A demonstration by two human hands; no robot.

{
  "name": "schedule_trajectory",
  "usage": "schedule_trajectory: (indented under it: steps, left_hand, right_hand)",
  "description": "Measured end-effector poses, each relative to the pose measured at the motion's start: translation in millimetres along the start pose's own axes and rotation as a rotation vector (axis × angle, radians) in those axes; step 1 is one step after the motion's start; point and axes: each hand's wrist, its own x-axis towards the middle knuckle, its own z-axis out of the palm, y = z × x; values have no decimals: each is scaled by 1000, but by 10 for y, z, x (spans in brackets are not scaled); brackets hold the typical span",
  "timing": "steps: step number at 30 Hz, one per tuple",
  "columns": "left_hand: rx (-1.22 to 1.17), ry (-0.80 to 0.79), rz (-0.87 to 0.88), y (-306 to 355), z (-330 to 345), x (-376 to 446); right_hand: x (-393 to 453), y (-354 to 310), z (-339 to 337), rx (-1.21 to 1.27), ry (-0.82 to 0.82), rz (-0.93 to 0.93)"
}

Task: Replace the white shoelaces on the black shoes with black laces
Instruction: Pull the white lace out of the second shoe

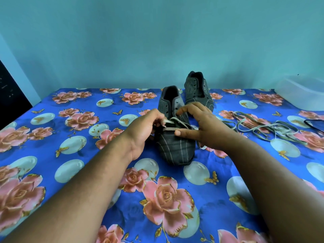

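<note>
Two black striped shoes stand on the blue flowered cloth. The near shoe points its toe at me and has a white lace across its lowest eyelets only. My left hand pinches one end of that lace at the shoe's left side. My right hand rests on the shoe's right side, thumb pressing on the lace and fingers curled over the tongue. The far shoe behind it carries no lace. A loose white lace lies in a heap to the right. A black lace shows at the right edge.
A translucent plastic box stands at the back right by the turquoise wall. The flowered cloth covers the whole surface. A dark panel stands at the far left.
</note>
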Motion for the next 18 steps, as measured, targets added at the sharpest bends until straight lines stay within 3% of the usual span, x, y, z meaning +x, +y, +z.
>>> schedule_trajectory:
  steps: [5,8,15,18]
  left_hand:
    - [214,60,187,-66,39,21]
    - [212,105,260,-101,42,31]
    - [-137,78,5,21,-1,-28]
    - [-61,63,9,37,-12,-34]
  right_hand:
    - [-3,15,19,-10,10,1]
    - [-7,-2,13,-5,6,11]
    - [-1,-4,15,1,6,14]
    - [-3,-3,24,-9,3,14]
